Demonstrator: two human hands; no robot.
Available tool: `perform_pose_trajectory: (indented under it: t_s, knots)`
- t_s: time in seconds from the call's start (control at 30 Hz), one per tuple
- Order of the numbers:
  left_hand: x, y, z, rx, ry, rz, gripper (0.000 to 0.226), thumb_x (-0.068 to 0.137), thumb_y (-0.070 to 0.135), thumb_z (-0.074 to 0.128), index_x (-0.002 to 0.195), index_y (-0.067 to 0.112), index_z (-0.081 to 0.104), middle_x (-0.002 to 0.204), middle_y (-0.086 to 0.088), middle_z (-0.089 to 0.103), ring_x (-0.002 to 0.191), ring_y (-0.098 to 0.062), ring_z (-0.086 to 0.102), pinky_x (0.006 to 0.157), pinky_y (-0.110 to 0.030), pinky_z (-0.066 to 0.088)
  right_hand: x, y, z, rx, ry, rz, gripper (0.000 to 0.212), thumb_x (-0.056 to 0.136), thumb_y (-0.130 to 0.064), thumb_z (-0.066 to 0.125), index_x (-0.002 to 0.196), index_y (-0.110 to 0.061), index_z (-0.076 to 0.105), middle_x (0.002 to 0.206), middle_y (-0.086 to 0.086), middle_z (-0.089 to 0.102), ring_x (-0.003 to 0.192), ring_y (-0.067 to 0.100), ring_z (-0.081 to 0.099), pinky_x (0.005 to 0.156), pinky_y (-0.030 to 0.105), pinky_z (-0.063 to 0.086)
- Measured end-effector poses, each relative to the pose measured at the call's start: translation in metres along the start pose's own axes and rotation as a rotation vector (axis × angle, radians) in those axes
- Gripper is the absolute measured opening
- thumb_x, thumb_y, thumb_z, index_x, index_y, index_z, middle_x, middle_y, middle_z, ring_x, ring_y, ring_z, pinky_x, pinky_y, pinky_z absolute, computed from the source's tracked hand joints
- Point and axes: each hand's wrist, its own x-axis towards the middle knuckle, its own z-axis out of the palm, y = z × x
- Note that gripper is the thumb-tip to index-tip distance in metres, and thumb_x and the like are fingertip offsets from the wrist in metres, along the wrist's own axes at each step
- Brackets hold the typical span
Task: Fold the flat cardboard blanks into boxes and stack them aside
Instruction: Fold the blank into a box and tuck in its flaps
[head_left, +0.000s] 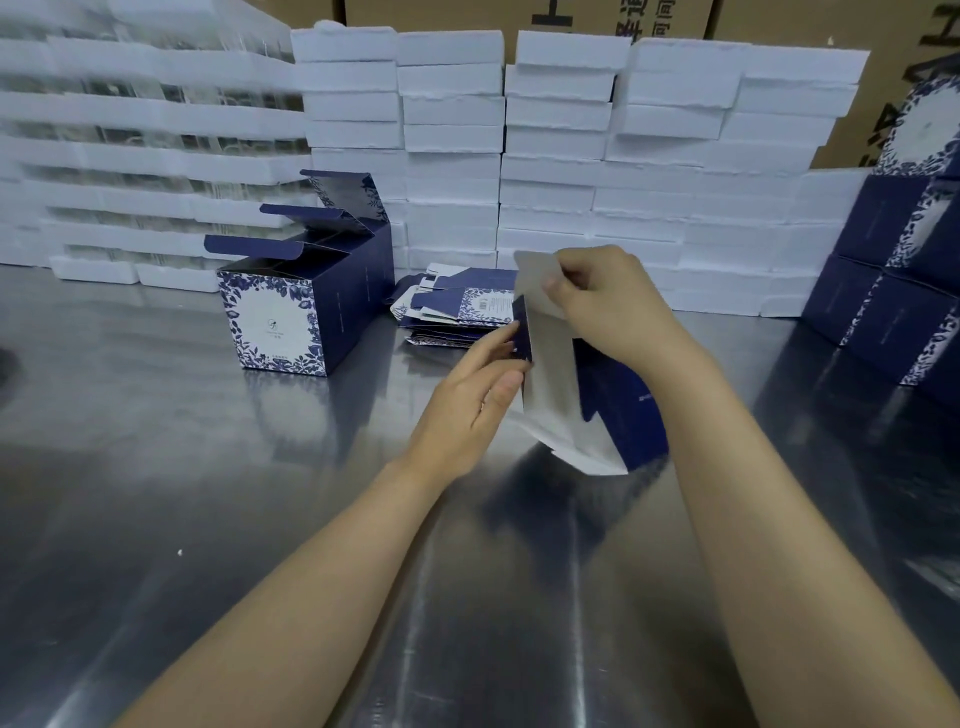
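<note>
Clock bearings taken from the held blank, 12 pointing away from the person.

- Steel table (260, 519): bare, reflective; both forearms reach in from 6–7 o'clock.
- Cardboard blank (553, 384): held up off the table, roughly upright, partly opened. White inner face toward the camera, navy outer panel showing at its 4 o'clock side. Lower edge close to the table; contact cannot be told.
- Left hand (478, 400): at the blank's 9 o'clock edge. Thumb and fairly straight fingers pinch a narrow navy flap.
- Right hand (608, 301): at 1 o'clock, fingers curled round the blank's upper white flap, gripping it.
- Pile of flat blanks (457, 312): at 10 o'clock just behind the left fingertips, lying on the table, loosely fanned.
- Folded boxes (301, 312): farther out at 10 o'clock, set in a row, navy with floral print fronts, lid flaps standing open.
- Stack of finished boxes (893, 312): at 2–3 o'clock, at the table's edge, two tiers or more.
- White foam trays (561, 156): stacked in columns along the back, 10 through 2 o'clock.
- Brown cartons (597, 15): behind the foam, at 12 o'clock.
</note>
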Motion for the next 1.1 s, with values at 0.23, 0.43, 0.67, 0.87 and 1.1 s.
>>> perform_pose_trajectory:
  t_s: [0.23, 0.43, 0.67, 0.87, 1.1]
  knots:
    - [0.005, 0.018, -0.001, -0.357, 0.115, -0.125, 0.041, 0.093, 0.068, 0.026, 0.132, 0.061, 0.038, 0.155, -0.008, 0.032, 0.144, -0.015, 0.028, 0.114, -0.018, 0.025, 0.001, 0.003, -0.015, 0.409, 0.194, 0.062, 0.021, 0.1, -0.008, 0.046, 0.106, -0.008, 0.067, 0.093, -0.001, 0.069, 0.081, 0.007, 0.062, 0.078, 0.021, 0.047]
    - [-0.001, 0.012, -0.003, -0.05, 0.105, -0.073, 0.07, 0.091, 0.072, 0.024, 0.147, 0.031, 0.016, 0.158, 0.007, 0.016, 0.146, 0.003, 0.003, 0.114, -0.009, 0.007, -0.001, -0.007, -0.022, 0.587, 0.227, -0.025, 0.019, 0.098, -0.007, 0.048, 0.102, -0.008, 0.067, 0.089, 0.001, 0.062, 0.083, 0.013, 0.056, 0.077, 0.024, 0.043]
    - [-0.001, 0.012, 0.002, 0.218, -0.066, 0.033, 0.118, 0.068, 0.068, 0.067, 0.146, 0.047, -0.02, 0.148, 0.025, -0.031, 0.139, 0.009, -0.024, 0.101, 0.003, 0.006, 0.003, -0.022, -0.008, 0.701, 0.359, -0.04, 0.019, 0.076, -0.014, 0.048, 0.073, 0.005, 0.053, 0.069, 0.008, 0.04, 0.069, 0.018, 0.035, 0.059, 0.027, 0.027]
    - [0.002, 0.008, -0.001, 0.068, 0.111, -0.136, 0.102, 0.078, 0.067, 0.059, 0.154, 0.03, 0.002, 0.162, -0.001, 0.002, 0.132, 0.026, 0.005, 0.09, 0.012, 0.013, 0.001, 0.001, 0.0, 0.658, 0.162, 0.041, 0.008, 0.081, -0.018, 0.057, 0.084, -0.018, 0.064, 0.072, -0.013, 0.061, 0.068, 0.003, 0.054, 0.061, 0.018, 0.042]
    - [0.007, -0.005, -0.008, -0.096, 0.246, -0.292, 0.081, 0.084, 0.05, 0.062, 0.151, 0.022, 0.027, 0.144, 0.0, 0.045, 0.127, -0.005, 0.045, 0.091, 0.002, 0.032, 0.002, 0.032, 0.002, 0.149, -0.009, 0.034, 0.069, 0.08, 0.007, 0.056, 0.139, -0.03, 0.047, 0.134, -0.007, 0.048, 0.114, 0.004, 0.046, 0.073, -0.002, 0.038]
